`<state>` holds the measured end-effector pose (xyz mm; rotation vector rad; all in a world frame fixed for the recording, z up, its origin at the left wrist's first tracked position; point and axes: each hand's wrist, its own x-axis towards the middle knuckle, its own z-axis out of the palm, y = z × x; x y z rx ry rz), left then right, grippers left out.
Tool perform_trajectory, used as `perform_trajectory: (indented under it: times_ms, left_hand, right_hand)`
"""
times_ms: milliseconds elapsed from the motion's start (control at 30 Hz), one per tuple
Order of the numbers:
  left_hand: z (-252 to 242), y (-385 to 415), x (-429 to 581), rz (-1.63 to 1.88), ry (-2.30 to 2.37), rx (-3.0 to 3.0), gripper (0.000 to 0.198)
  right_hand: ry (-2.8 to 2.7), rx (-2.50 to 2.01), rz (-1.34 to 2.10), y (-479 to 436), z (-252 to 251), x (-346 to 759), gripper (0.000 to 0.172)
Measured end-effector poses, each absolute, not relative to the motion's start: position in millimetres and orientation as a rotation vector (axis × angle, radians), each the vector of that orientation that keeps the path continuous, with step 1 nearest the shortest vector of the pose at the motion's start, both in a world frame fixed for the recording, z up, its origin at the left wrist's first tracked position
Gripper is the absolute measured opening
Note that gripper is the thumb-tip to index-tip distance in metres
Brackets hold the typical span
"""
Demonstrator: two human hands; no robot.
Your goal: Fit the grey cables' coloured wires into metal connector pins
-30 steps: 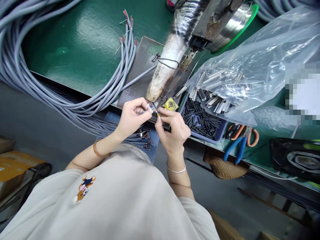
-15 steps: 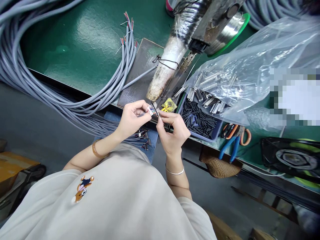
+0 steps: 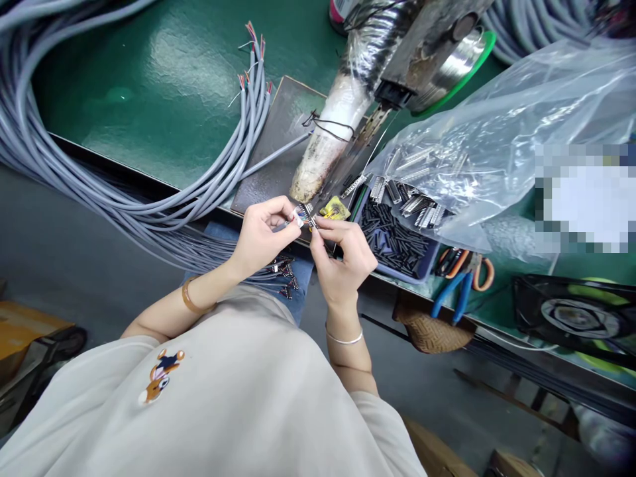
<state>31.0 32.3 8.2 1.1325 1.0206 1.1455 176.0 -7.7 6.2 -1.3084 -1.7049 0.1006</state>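
Note:
My left hand [image 3: 261, 233] pinches the stripped end of a grey cable [image 3: 297, 217], whose thin coloured wires fan out at the fingertips. My right hand [image 3: 342, 258] pinches a small metal connector [image 3: 309, 213] and holds it against those wire ends. Both hands meet just in front of the green bench's edge, below the wrapped nozzle [image 3: 325, 156] of a bench tool. More finished cable ends with connectors [image 3: 285, 271] lie on my lap under the hands.
A thick bundle of grey cables [image 3: 149, 199] loops over the green bench [image 3: 149, 86] at left. A blue tray of black tubes [image 3: 397, 242] and a clear bag of connectors [image 3: 497, 152] sit at right. Blue and orange pliers [image 3: 460, 281] lie beside the tray. A yellow pad [image 3: 335, 209] lies by the nozzle.
My right hand has brought the connector closer against the wire ends in my left hand; the view has shifted slightly left.

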Motion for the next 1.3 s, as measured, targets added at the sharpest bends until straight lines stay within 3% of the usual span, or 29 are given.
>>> perform_trajectory:
  times_ms: [567,733,900,1100,1300]
  left_hand:
    - [10.9,37.0,31.0,1.127,1.055,1.142,0.013]
    - [8.1,34.0,30.3,1.097,1.068,1.13,0.013]
    - [11.3,31.1,30.6,1.091,1.068,1.131,0.014]
    - [11.2,31.8,30.3,1.097,1.049,1.142,0.013]
    - [14.6,33.8,32.5,1.142,1.076,1.149,0.012]
  right_hand:
    - [-1.807,-1.279,0.015,-6.9,8.2,177.3,0.014]
    - [-1.479,-1.236,0.077,-19.3,2.0,183.8,0.014]
    - [-1.336,-1.264,0.139,-26.7,4.3,183.6,0.027]
    - [-1.666,-1.362,0.153,-21.1,4.3,179.5,0.011]
    - [-1.669,-1.363,0.159,-14.0,9.1,175.5,0.009]
